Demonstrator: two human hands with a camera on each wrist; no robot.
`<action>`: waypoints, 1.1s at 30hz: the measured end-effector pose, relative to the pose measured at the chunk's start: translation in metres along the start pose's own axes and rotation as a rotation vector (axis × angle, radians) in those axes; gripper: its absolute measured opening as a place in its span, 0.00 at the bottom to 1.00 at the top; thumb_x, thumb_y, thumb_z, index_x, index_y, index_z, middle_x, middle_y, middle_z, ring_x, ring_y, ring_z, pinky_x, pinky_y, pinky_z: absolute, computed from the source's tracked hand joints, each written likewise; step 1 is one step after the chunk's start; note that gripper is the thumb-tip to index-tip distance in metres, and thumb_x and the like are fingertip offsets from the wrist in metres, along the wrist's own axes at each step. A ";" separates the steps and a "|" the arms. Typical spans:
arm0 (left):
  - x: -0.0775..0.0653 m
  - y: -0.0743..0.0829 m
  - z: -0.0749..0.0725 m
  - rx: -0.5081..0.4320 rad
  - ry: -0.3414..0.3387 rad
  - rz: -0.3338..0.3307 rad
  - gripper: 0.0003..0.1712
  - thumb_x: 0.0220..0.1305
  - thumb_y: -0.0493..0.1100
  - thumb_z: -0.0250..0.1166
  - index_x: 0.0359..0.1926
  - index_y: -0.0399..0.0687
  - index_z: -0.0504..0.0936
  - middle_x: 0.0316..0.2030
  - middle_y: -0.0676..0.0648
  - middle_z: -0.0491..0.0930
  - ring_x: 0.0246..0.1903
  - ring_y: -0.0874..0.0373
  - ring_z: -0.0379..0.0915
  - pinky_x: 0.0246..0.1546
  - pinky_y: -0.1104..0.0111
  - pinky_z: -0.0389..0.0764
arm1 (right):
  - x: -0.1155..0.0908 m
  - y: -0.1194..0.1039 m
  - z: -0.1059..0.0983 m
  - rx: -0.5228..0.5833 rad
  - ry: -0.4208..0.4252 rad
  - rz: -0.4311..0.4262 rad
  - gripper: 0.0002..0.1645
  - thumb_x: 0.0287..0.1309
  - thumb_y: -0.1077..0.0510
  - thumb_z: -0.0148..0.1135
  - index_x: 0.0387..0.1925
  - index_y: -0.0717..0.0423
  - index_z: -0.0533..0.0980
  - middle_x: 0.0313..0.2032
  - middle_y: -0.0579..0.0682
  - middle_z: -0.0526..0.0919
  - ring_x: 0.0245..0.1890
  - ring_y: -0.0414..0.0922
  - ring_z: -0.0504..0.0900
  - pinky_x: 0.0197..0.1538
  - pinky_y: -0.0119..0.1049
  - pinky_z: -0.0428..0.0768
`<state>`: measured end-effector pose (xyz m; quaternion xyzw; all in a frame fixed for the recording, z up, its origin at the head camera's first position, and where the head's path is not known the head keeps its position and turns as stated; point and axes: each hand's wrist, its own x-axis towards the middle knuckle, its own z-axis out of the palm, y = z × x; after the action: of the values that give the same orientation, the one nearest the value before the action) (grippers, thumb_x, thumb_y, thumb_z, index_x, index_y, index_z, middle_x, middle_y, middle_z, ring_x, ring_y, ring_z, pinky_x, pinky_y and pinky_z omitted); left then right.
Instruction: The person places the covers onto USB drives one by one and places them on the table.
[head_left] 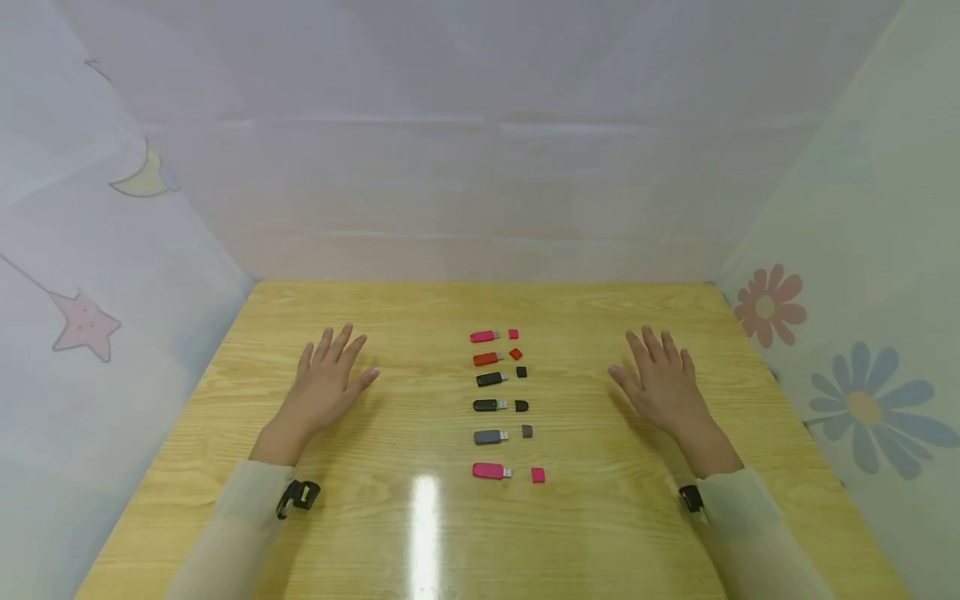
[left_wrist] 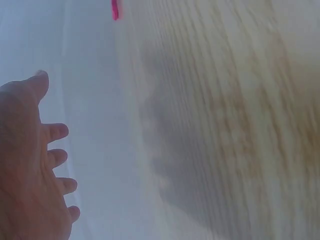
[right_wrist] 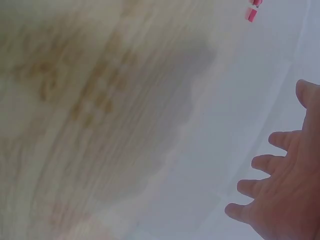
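Several uncapped USB sticks lie in a column down the middle of the table, plugs to the right, each with its cap just right of it. From the far end come a pink stick (head_left: 482,337), a red stick (head_left: 486,358), a black stick (head_left: 490,379), a rounded black stick (head_left: 486,405), a grey stick (head_left: 488,437) and a nearer pink stick (head_left: 488,471). The nearest pink cap (head_left: 537,475) sits apart from its stick. My left hand (head_left: 326,387), fingers spread, is left of the column, holding nothing. To the right, my right hand (head_left: 663,386) is likewise spread and holds nothing.
The wooden table (head_left: 360,517) is bounded by a pale back sheet (head_left: 480,192) and patterned side sheets, one with a pink star (head_left: 86,325), the other with a blue flower (head_left: 873,408). A bright reflection lies near the front. Black straps circle both wrists.
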<state>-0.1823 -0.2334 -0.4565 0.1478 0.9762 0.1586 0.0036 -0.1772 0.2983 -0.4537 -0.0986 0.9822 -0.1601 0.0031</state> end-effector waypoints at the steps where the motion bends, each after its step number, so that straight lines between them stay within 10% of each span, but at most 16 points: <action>1: 0.000 0.003 0.000 0.002 0.003 0.008 0.44 0.77 0.68 0.42 0.80 0.46 0.50 0.80 0.38 0.39 0.78 0.36 0.26 0.73 0.37 0.31 | -0.001 -0.001 -0.001 0.004 0.001 -0.005 0.49 0.75 0.31 0.39 0.80 0.57 0.43 0.79 0.67 0.39 0.77 0.69 0.32 0.69 0.75 0.35; 33: -0.021 0.083 0.018 0.003 -0.038 0.325 0.30 0.74 0.56 0.60 0.67 0.42 0.74 0.65 0.42 0.74 0.66 0.45 0.68 0.63 0.48 0.73 | -0.034 -0.059 0.013 0.023 0.006 -0.144 0.40 0.74 0.35 0.50 0.73 0.58 0.64 0.67 0.64 0.72 0.65 0.65 0.71 0.62 0.64 0.72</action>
<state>-0.1375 -0.1585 -0.4485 0.3066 0.9395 0.1528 -0.0040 -0.1318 0.2465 -0.4482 -0.1683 0.9706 -0.1716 -0.0102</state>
